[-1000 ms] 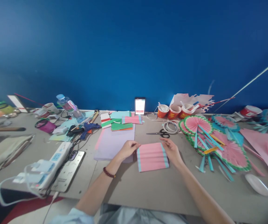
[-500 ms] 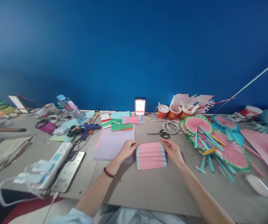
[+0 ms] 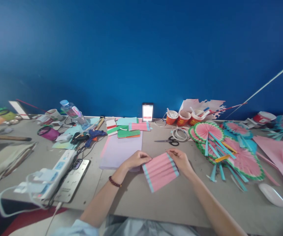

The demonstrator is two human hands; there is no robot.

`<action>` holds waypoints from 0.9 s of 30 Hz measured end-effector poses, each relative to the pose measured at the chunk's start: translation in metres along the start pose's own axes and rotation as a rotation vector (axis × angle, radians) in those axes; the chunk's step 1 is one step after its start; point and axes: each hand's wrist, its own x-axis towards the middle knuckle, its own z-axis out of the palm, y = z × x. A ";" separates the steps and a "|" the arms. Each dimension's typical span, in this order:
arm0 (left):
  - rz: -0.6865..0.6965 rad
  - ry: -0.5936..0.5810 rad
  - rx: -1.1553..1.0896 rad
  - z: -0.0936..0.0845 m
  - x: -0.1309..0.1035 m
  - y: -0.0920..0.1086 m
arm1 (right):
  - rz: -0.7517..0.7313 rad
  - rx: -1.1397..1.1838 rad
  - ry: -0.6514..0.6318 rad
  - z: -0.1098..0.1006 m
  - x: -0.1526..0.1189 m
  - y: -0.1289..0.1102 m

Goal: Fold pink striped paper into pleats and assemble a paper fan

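A pink sheet of paper (image 3: pixel 159 172) with pale blue bands along two opposite sides is held just above the table, tilted, with fold lines across it. My left hand (image 3: pixel 139 159) pinches its upper left corner between thumb and fingers. At the top right, my right hand (image 3: pixel 179 160) grips the edge beside the other blue band. Beyond the hands lie black-handled scissors (image 3: pixel 169 141). A lilac sheet (image 3: pixel 121 150) rests on the table to the left, partly behind my left hand.
Pink-and-green paper fans (image 3: pixel 242 157) with blue strips cover the right side. Red paper cups (image 3: pixel 183 118) stand by the wall, near a phone (image 3: pixel 147 112). Leftward are a glue gun (image 3: pixel 92 135), a bottle (image 3: pixel 74 114), a power strip (image 3: pixel 57 173) and another phone (image 3: pixel 73 180).
The pink sheet has turned, its right side rising and its lower left corner swinging down toward me. Both hands keep hold; the left has shifted slightly right.
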 end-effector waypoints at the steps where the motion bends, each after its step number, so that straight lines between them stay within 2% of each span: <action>1: -0.006 -0.025 -0.017 0.002 -0.001 0.001 | 0.002 -0.002 -0.027 0.003 -0.002 -0.002; 4: -0.001 -0.075 -0.033 0.010 -0.003 0.005 | 0.019 -0.018 -0.134 0.011 -0.009 -0.006; 8: 0.030 -0.031 -0.065 0.021 -0.003 0.009 | 0.033 -0.014 -0.222 0.020 -0.015 -0.009; 13: 0.035 0.041 -0.099 0.030 -0.001 0.007 | 0.024 -0.037 -0.219 0.022 -0.014 -0.003; 18: 0.058 0.119 -0.057 0.031 0.004 0.001 | 0.020 -0.047 -0.209 0.022 -0.014 -0.005; 27: 0.072 0.111 -0.010 0.026 0.006 -0.005 | 0.007 -0.040 -0.246 0.021 -0.016 -0.011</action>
